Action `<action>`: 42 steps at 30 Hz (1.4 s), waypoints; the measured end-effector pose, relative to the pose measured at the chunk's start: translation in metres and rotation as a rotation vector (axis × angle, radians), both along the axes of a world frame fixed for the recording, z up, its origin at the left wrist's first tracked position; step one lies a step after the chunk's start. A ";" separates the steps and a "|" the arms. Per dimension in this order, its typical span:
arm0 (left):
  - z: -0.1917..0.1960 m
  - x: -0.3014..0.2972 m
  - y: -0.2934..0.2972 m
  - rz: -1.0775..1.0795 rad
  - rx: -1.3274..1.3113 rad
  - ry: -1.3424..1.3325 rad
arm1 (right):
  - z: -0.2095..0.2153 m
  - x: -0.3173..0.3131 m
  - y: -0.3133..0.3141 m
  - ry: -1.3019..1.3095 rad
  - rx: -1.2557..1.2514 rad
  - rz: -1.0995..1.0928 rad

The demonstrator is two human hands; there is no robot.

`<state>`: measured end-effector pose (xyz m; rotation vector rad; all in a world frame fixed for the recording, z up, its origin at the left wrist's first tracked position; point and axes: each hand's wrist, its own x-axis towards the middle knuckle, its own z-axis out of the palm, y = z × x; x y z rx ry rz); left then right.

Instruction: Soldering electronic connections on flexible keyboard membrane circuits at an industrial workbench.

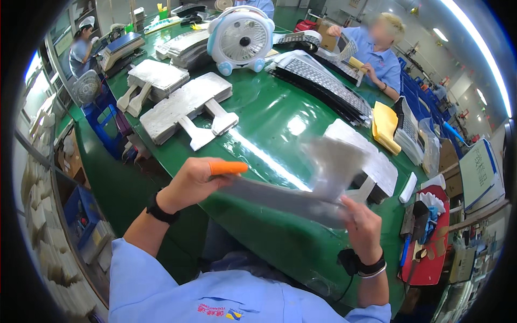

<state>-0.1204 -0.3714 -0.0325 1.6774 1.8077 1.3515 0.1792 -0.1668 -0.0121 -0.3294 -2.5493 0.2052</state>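
Between my two hands, above the near part of the green table, a thin grey sheet [280, 200] with a flared tab is held up, blurred by motion. My left hand [196, 180] pinches its left end; an orange cover sits on the index finger. My right hand [363, 226] grips the sheet's right end, below the tab. Just beyond the right hand lies a stack of similar white sheets [360, 141], partly hidden by the held one. Another stack of tabbed white sheets [188, 99] rests farther off at the left.
A white and blue fan [242, 40] stands at the far side of the green table [258, 118]. Stacked keyboards [323, 81] lie to its right, near a yellow cloth [385, 126]. Opposite, a co-worker [374, 54] handles a keyboard. A red tray [431, 264] sits at the right edge.
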 end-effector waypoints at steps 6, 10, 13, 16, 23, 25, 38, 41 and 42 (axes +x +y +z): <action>-0.030 -0.008 0.012 0.097 0.032 -0.403 | -0.012 -0.004 0.000 -0.185 0.112 -0.045; -0.051 0.005 0.019 0.177 0.202 -0.623 | -0.032 -0.013 0.007 -0.008 0.226 -0.120; -0.046 0.024 0.024 0.034 0.137 -0.490 | -0.038 -0.021 0.012 -0.004 0.146 -0.102; -0.038 0.019 0.022 0.114 0.052 -0.478 | -0.031 -0.016 0.009 0.025 0.000 -0.133; -0.044 0.034 0.021 0.135 0.040 -0.751 | -0.039 -0.010 0.016 0.020 -0.066 -0.157; -0.047 0.035 0.017 0.289 0.176 -0.563 | -0.040 -0.005 0.013 0.177 -0.168 -0.088; -0.050 0.050 0.022 0.187 0.197 -0.789 | -0.054 -0.016 0.009 0.165 -0.568 -0.143; -0.047 0.039 0.023 0.244 0.183 -0.989 | -0.054 -0.014 0.016 0.245 -0.756 -0.165; -0.047 0.038 0.023 0.188 0.135 -0.993 | -0.059 -0.015 0.022 0.197 -0.550 -0.097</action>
